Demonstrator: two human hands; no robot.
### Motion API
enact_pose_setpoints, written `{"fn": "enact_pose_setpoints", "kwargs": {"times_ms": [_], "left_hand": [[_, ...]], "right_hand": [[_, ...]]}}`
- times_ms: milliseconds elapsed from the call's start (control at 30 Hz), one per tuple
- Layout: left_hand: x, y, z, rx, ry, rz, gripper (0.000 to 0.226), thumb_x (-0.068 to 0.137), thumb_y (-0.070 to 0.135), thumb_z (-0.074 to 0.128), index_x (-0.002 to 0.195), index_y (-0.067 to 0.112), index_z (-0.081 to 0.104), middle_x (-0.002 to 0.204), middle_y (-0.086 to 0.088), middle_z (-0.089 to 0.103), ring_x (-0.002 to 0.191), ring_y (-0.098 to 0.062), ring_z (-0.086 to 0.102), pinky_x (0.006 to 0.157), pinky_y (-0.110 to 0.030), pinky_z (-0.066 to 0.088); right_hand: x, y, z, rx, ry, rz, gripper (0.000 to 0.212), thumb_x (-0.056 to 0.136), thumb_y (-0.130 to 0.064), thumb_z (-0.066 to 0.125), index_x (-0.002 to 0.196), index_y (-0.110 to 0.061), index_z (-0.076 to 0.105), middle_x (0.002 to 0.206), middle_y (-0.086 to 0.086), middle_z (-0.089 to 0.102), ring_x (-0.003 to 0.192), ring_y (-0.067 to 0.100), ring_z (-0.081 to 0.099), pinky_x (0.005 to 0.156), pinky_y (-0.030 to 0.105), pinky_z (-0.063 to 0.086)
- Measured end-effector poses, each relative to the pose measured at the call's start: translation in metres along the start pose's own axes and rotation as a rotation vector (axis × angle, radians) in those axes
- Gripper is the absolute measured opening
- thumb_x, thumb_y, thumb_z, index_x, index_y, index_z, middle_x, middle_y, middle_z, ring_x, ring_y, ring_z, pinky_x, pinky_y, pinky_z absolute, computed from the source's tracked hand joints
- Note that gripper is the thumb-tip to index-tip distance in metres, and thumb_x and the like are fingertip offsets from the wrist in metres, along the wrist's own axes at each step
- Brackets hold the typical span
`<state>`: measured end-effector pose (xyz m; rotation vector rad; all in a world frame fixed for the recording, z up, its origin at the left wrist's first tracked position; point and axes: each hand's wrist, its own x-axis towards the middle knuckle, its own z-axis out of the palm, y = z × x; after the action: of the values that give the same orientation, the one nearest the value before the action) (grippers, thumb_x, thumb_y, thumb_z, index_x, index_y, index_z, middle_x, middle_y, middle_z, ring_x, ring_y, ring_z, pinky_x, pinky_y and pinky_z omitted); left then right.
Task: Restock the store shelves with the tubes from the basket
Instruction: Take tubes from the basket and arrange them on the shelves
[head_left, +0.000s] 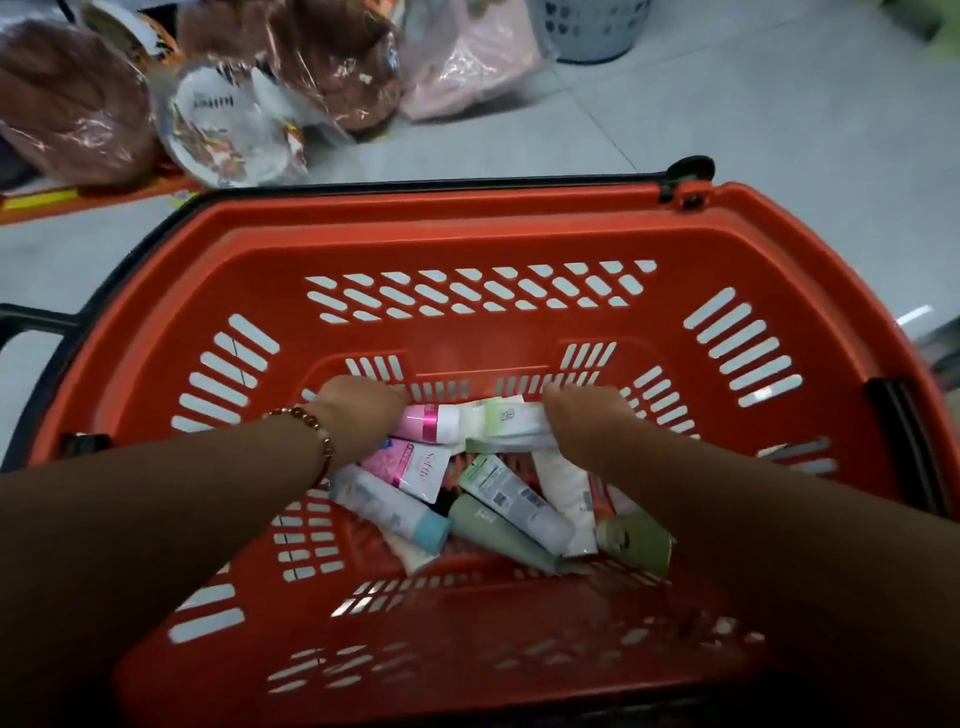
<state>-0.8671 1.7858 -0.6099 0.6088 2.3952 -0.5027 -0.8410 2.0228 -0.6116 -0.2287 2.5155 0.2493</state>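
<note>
An orange slotted basket (467, 244) stands on the floor below me, with several tubes on its bottom. Both my arms reach down into it. My left hand (358, 410), with a bead bracelet on the wrist, closes on the pink end of a pink-and-white tube (431, 423). My right hand (582, 415) grips the white-and-green tubes (506, 423) lying beside it. Loose below the hands lie a pink Sofft tube (415, 467), a white tube with a blue cap (389, 506), a grey-green tube (493, 530), a white labelled tube (514, 499) and a green tube (636, 540).
The basket has black handles (31, 322) folded down at its rim. Behind it, on the pale tiled floor (727, 119), lie plastic-wrapped brown and pink bundles (291, 67). A grey perforated bin (592, 26) stands at the top.
</note>
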Motion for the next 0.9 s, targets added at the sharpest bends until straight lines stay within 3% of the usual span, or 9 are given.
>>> {"fn": "enact_pose_setpoints", "kwargs": {"times_ms": [133,233,367,433,600,700,767,833,900], "left_hand": [[-0.01,-0.011,-0.016,-0.291,-0.02,-0.013,0.031,0.095,0.029,0.059,0.125,0.021,0.055,0.108,0.0,0.065,0.09,-0.016,0.059,0.071,-0.027,0.048],[-0.034,-0.021,-0.046,-0.503,-0.036,0.009,0.026,0.101,0.03,0.05,0.122,0.019,0.058,0.106,-0.003,0.066,0.086,-0.018,0.062,0.063,-0.026,0.048],[-0.087,-0.023,-0.081,-0.844,-0.006,0.079,0.019,0.101,0.033,0.052,0.092,0.022,0.066,0.081,-0.004,0.065,0.064,-0.017,0.061,0.052,-0.026,0.049],[-0.123,-0.015,-0.106,-0.986,-0.016,0.148,0.026,0.1,0.037,0.054,0.085,0.019,0.067,0.075,-0.005,0.063,0.065,-0.017,0.059,0.06,-0.031,0.053],[-0.228,0.034,-0.18,-1.236,0.0,0.384,0.036,0.098,0.041,0.057,0.074,0.014,0.063,0.066,-0.008,0.055,0.057,-0.018,0.047,0.053,-0.024,0.043],[-0.275,0.072,-0.207,-1.42,-0.064,0.48,0.035,0.095,0.042,0.058,0.095,0.007,0.064,0.087,-0.02,0.057,0.071,-0.026,0.049,0.063,-0.028,0.042],[-0.296,0.102,-0.219,-1.524,-0.148,0.537,0.045,0.093,0.047,0.056,0.111,0.006,0.062,0.106,-0.018,0.058,0.088,-0.03,0.049,0.072,-0.034,0.04],[-0.315,0.139,-0.23,-1.609,-0.194,0.577,0.041,0.094,0.042,0.053,0.107,0.005,0.064,0.098,-0.019,0.061,0.079,-0.029,0.055,0.068,-0.032,0.044],[-0.333,0.18,-0.236,-1.691,-0.201,0.555,0.034,0.096,0.034,0.053,0.099,0.005,0.069,0.086,-0.017,0.068,0.067,-0.024,0.064,0.058,-0.026,0.052]], "right_hand": [[-0.03,0.007,-0.02,0.387,-0.178,0.048,0.04,0.096,-0.023,0.059,0.13,-0.003,0.054,0.122,0.013,0.063,0.107,0.027,0.063,0.081,0.027,0.047],[-0.068,0.017,-0.05,0.589,-0.226,0.111,0.045,0.098,-0.028,0.055,0.134,0.0,0.052,0.13,0.017,0.058,0.107,0.029,0.06,0.077,0.029,0.043],[-0.137,0.039,-0.087,1.127,-0.247,0.24,0.026,0.095,-0.023,0.055,0.109,-0.001,0.058,0.093,0.018,0.062,0.07,0.029,0.062,0.061,0.033,0.052],[-0.181,0.049,-0.102,1.397,-0.212,0.263,0.022,0.094,-0.027,0.052,0.098,-0.006,0.057,0.076,0.012,0.061,0.062,0.024,0.058,0.067,0.036,0.047],[-0.313,0.071,-0.124,1.919,-0.126,0.279,0.025,0.094,-0.033,0.046,0.102,-0.012,0.057,0.076,0.007,0.061,0.07,0.021,0.06,0.07,0.034,0.052],[-0.386,0.084,-0.116,2.193,-0.013,0.237,0.028,0.081,-0.035,0.056,0.096,-0.013,0.061,0.089,0.009,0.062,0.078,0.03,0.064,0.087,0.043,0.049],[-0.426,0.086,-0.109,2.312,0.054,0.176,0.035,0.072,-0.037,0.059,0.094,-0.01,0.066,0.091,0.012,0.065,0.079,0.034,0.064,0.088,0.047,0.05],[-0.453,0.088,-0.098,2.448,0.152,0.132,0.035,0.071,-0.036,0.059,0.087,-0.007,0.072,0.085,0.015,0.068,0.079,0.038,0.068,0.082,0.053,0.054],[-0.47,0.091,-0.083,2.568,0.27,0.11,0.035,0.074,-0.035,0.062,0.094,-0.008,0.073,0.096,0.014,0.068,0.1,0.042,0.066,0.094,0.058,0.049]]}}
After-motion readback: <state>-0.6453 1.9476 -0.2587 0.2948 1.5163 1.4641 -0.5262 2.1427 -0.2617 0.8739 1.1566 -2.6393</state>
